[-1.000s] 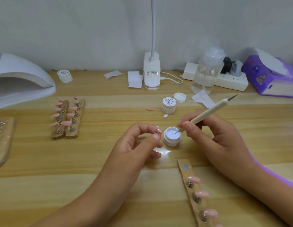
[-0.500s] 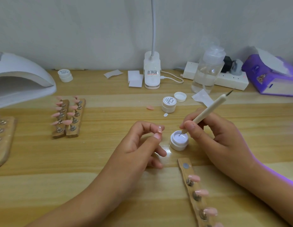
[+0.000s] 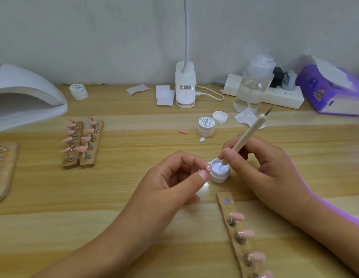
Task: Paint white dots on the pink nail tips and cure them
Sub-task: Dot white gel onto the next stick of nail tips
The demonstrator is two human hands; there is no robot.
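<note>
While the right hand (image 3: 261,167) grips the dotting pen (image 3: 248,135) pencil-fashion, its tip dips into the open gel pot (image 3: 219,174) mid-desk, evidently loading white. The left hand (image 3: 174,177) pinches one pink nail tip (image 3: 208,167) between thumb and forefinger just beside the pot, so travel is short. Other tips stand on a wooden strip (image 3: 222,196) near the front edge, and the curing lamp (image 3: 24,93) sits at the left edge.

Seemingly "Paintgel" on closed jar lid (image 3: 206,122)
</note>
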